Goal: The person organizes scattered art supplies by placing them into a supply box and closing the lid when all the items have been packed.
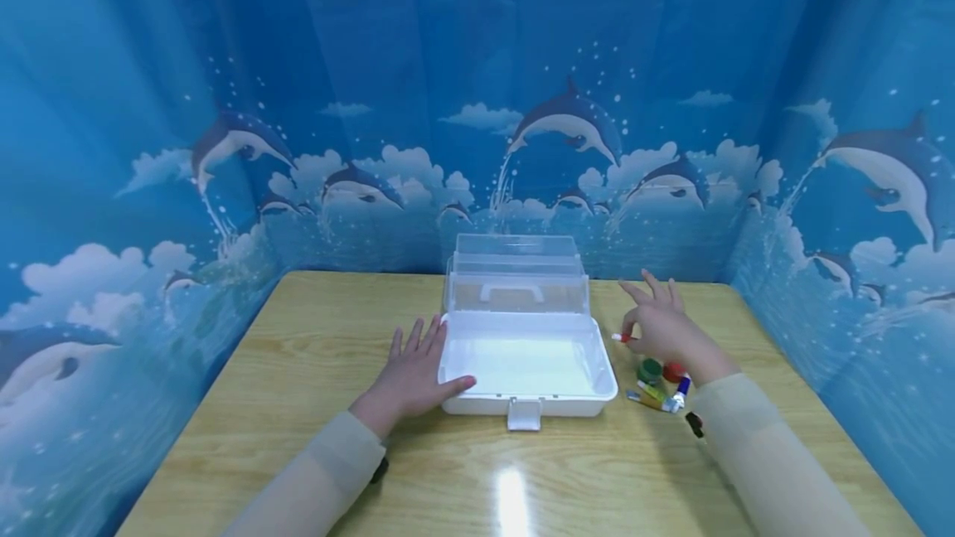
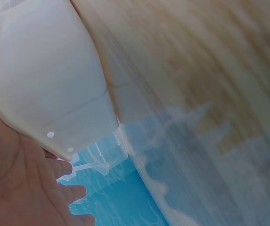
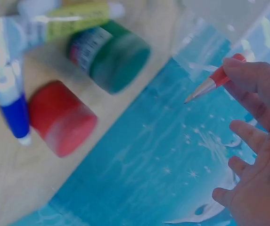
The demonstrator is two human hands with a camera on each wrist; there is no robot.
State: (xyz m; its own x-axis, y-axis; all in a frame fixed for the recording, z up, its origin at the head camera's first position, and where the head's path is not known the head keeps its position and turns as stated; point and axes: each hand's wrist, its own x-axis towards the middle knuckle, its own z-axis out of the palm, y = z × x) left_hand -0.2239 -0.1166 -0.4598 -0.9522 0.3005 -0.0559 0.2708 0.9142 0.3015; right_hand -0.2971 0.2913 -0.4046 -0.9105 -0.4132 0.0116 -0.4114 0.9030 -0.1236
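Pinching the small red tube (image 3: 215, 79) between thumb and forefinger just right of the open white box (image 1: 477, 407), the right hand (image 1: 660, 330) should grip lightly, while the left hand (image 1: 414, 375), fingers spread at the box's left side, should steady it on the counter (image 1: 298, 338).

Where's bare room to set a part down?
Table left of the left hand, out to the curtain; also in front of the box latch, between the sleeves. The white box has bare floor too. Crowded: right of it, where the green jar, red jar and paint tubes cluster near the right hand, pinching a small red item.
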